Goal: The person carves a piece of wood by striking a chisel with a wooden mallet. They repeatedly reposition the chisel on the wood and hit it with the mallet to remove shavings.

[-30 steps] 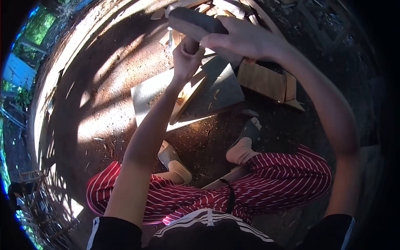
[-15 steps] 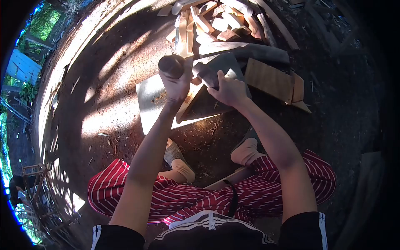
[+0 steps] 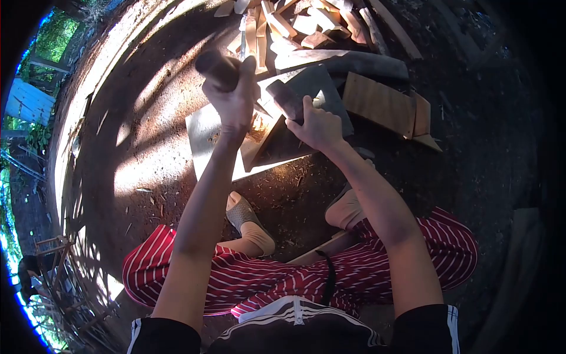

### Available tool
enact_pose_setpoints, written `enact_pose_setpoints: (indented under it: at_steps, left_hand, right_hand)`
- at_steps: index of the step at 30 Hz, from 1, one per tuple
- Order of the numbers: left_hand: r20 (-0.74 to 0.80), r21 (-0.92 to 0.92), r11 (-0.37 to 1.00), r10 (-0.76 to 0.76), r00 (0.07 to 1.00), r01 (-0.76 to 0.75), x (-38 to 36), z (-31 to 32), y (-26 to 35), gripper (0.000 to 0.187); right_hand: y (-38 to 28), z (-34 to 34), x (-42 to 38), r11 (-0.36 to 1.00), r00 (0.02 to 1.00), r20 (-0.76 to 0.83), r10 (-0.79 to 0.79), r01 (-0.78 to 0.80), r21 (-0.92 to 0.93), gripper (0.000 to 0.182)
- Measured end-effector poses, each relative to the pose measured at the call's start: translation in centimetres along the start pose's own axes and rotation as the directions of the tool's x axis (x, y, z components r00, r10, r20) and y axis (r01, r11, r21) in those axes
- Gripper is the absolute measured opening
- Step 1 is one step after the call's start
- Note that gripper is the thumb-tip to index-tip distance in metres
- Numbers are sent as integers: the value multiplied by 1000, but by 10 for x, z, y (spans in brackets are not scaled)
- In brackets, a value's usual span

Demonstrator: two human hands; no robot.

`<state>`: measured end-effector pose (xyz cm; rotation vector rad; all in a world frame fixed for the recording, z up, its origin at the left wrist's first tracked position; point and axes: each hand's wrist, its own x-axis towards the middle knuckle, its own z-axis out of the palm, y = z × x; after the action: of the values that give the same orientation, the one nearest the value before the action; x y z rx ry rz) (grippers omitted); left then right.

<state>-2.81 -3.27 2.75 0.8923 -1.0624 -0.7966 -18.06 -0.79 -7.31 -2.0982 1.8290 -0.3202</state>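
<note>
Head view showed the left hand (image 3: 233, 103) clenched around a dark wooden mallet (image 3: 217, 68), upper centre. The right hand (image 3: 318, 127) gripped a dark handle (image 3: 285, 99) over the flat board (image 3: 206, 133). Striking squarely seemed wise. Split wood pieces (image 3: 295, 23) crowded behind; feet (image 3: 244, 218) sat close.

Dirt ground (image 3: 159, 153) w/ flat board (image 3: 203, 133), wood offcuts pile (image 3: 300, 23), plank (image 3: 377, 103).

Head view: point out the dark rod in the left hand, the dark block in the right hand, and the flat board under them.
dark rod (image 3: 215, 66), head view, upper end.
dark block (image 3: 283, 95), head view, top face.
flat board (image 3: 203, 133), head view, bare left part.
</note>
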Motion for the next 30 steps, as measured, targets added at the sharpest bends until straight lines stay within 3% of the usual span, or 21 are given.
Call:
enact_pose_setpoints:
  at_steps: [2,4,25,30]
  left_hand:
    - [18,14,999,33,999,-33,7,2,-11,15]
    - [81,15,998,-66,995,65,10,4,-18,15]
    - [92,111,991,-89,992,79,8,9,-20,14]
    - [76,121,991,-67,995,57,6,8,-27,14]
  right_hand:
    - [-1,-2,0,1000,1000,12,2,-2,-1,61]
    - [-1,-2,0,1000,1000,26,15,-15,-3,60]
    - [-1,-3,-1,999,1000,-1,3,-2,34,61]
    - [-4,-4,-2,998,998,52,32,-34,54,61]
